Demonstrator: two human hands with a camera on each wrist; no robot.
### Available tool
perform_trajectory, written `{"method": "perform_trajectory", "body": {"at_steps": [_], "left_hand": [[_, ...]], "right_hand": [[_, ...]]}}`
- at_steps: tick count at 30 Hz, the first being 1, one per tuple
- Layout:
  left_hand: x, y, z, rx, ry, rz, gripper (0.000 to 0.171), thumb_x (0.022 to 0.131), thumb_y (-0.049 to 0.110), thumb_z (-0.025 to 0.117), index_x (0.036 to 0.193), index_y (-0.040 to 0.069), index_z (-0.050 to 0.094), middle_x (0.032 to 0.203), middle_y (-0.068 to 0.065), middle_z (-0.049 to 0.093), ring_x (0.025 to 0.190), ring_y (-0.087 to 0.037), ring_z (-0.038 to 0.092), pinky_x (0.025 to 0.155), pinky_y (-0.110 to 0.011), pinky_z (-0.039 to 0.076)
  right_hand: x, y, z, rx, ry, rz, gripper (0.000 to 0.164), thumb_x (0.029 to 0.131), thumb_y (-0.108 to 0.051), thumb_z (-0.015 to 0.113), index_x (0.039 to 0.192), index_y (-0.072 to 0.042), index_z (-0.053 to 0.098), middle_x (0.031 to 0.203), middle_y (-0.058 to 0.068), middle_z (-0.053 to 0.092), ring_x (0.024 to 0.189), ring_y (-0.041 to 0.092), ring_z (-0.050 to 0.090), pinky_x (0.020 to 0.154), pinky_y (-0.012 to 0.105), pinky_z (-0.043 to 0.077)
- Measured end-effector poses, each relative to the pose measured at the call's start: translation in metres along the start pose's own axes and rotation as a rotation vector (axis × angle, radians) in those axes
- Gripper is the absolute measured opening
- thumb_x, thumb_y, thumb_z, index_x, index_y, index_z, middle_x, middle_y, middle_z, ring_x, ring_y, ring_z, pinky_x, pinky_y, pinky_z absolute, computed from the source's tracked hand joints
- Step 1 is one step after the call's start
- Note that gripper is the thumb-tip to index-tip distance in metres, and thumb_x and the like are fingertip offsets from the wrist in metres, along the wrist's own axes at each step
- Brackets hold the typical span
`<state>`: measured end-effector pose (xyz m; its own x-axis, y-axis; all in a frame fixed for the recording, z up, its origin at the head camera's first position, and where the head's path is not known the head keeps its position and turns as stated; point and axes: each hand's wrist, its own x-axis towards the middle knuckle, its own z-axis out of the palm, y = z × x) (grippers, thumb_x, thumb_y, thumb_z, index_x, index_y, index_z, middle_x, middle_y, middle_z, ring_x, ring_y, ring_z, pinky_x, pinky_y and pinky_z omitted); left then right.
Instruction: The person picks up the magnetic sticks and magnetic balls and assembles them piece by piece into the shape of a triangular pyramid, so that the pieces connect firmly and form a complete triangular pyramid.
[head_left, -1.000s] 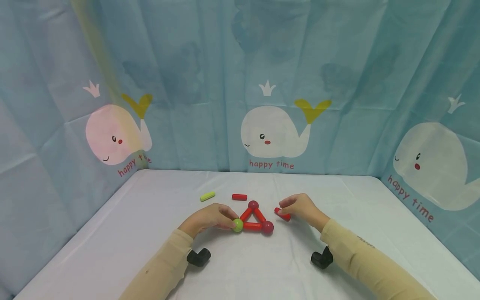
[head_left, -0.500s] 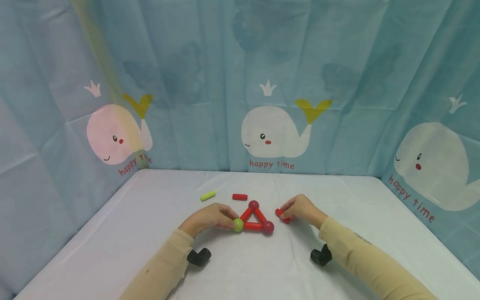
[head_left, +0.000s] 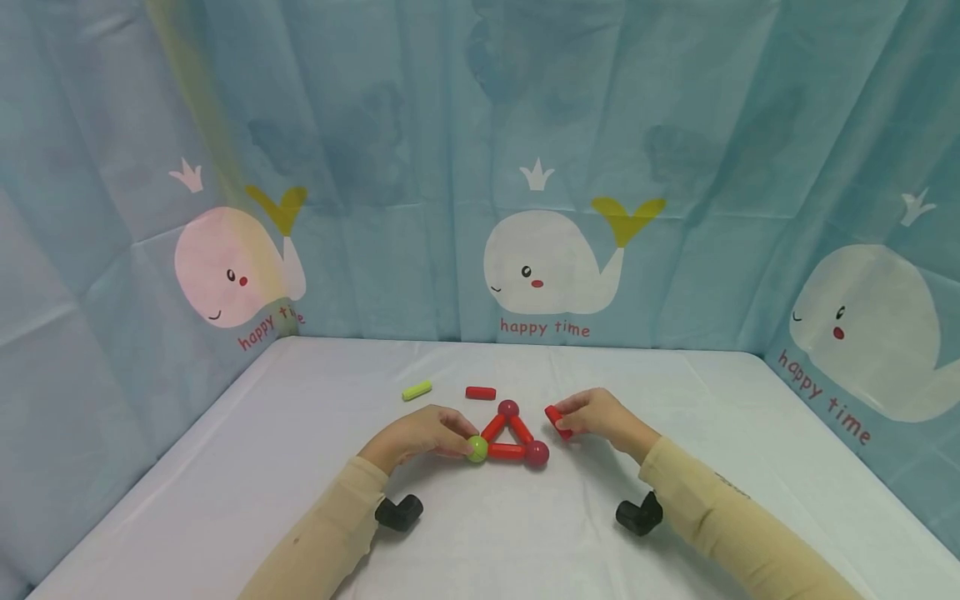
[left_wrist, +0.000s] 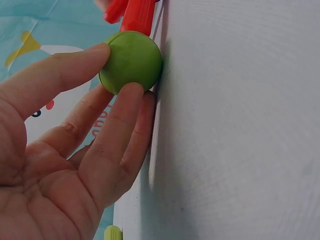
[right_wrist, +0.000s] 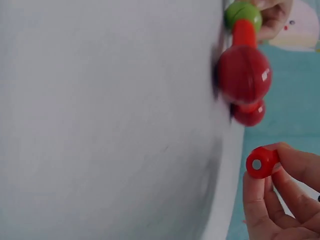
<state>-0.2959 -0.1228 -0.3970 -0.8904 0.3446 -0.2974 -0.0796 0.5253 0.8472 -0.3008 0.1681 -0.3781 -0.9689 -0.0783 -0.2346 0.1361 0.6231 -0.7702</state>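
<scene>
A flat triangle lies on the white table, made of three red rods (head_left: 507,452), two dark red balls (head_left: 537,454) and one green ball (head_left: 477,449). My left hand (head_left: 429,433) pinches the green ball at the triangle's left corner, thumb on one side and fingertips on the other in the left wrist view. To the right of the triangle, my right hand (head_left: 603,418) holds a loose red rod (head_left: 557,422) between thumb and fingers, apart from the triangle. The right wrist view shows a silvery disc in the end of that rod (right_wrist: 257,164).
Behind the triangle lie a loose red rod (head_left: 481,392) and a yellow-green rod (head_left: 417,391). A blue curtain (head_left: 405,250) printed with whales hangs at the table's back and sides. Each wrist carries a black camera mount (head_left: 400,512).
My right hand has picked the red rod up off the table and turned it to a steeper angle. The left hand and the triangle stay in place.
</scene>
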Motion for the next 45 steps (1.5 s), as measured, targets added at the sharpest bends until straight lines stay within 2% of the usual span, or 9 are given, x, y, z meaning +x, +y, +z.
{"method": "perform_trajectory", "body": {"at_steps": [4, 9, 16, 27, 34, 45], "left_hand": [[0.000, 0.001, 0.000, -0.003, 0.007, -0.003, 0.026, 0.082, 0.017, 0.079, 0.106, 0.012, 0.073, 0.105, -0.001, 0.070, 0.097, -0.018, 0.062, 0.091, -0.037, 0.054], [0.000, 0.001, 0.000, -0.004, 0.007, -0.004, 0.026, 0.082, 0.017, 0.079, 0.106, 0.012, 0.073, 0.105, -0.002, 0.070, 0.096, -0.018, 0.063, 0.091, -0.037, 0.054], [-0.002, 0.002, 0.001, -0.009, 0.002, -0.002, 0.025, 0.082, 0.017, 0.079, 0.106, 0.011, 0.073, 0.104, -0.001, 0.070, 0.095, -0.017, 0.063, 0.091, -0.037, 0.054], [0.001, 0.001, 0.002, 0.004, 0.004, -0.015, 0.026, 0.082, 0.018, 0.079, 0.106, 0.012, 0.073, 0.105, -0.001, 0.071, 0.096, -0.016, 0.064, 0.091, -0.036, 0.055], [0.002, 0.001, 0.002, 0.022, 0.013, -0.027, 0.026, 0.081, 0.020, 0.080, 0.106, 0.014, 0.073, 0.105, 0.000, 0.070, 0.096, -0.017, 0.063, 0.091, -0.038, 0.054], [0.002, 0.001, 0.000, -0.001, -0.007, -0.019, 0.026, 0.082, 0.019, 0.079, 0.106, 0.013, 0.073, 0.105, 0.001, 0.071, 0.095, -0.016, 0.065, 0.092, -0.036, 0.054]], "right_hand": [[-0.005, -0.008, 0.002, 0.061, 0.017, -0.021, 0.036, 0.088, -0.014, 0.072, 0.122, -0.003, 0.069, 0.120, 0.015, 0.069, 0.098, 0.021, 0.066, 0.091, 0.039, 0.057], [-0.007, -0.013, 0.008, 0.122, 0.040, -0.023, 0.035, 0.087, -0.015, 0.074, 0.120, -0.004, 0.071, 0.118, 0.014, 0.070, 0.099, 0.022, 0.067, 0.090, 0.039, 0.058], [-0.008, -0.019, 0.015, 0.146, 0.063, -0.005, 0.034, 0.086, -0.018, 0.076, 0.118, -0.007, 0.072, 0.116, 0.011, 0.071, 0.100, 0.022, 0.067, 0.088, 0.038, 0.059], [-0.012, -0.027, 0.027, 0.219, 0.013, -0.049, 0.036, 0.088, -0.015, 0.074, 0.122, -0.003, 0.069, 0.119, 0.013, 0.071, 0.095, 0.018, 0.072, 0.089, 0.038, 0.058], [-0.015, -0.033, 0.034, 0.247, -0.005, -0.055, 0.036, 0.087, -0.014, 0.074, 0.122, -0.003, 0.069, 0.119, 0.013, 0.071, 0.097, 0.018, 0.071, 0.091, 0.040, 0.058], [-0.013, -0.036, 0.049, 0.287, -0.014, -0.050, 0.036, 0.085, -0.015, 0.076, 0.118, -0.003, 0.070, 0.113, 0.010, 0.073, 0.089, 0.016, 0.072, 0.090, 0.037, 0.058]]}}
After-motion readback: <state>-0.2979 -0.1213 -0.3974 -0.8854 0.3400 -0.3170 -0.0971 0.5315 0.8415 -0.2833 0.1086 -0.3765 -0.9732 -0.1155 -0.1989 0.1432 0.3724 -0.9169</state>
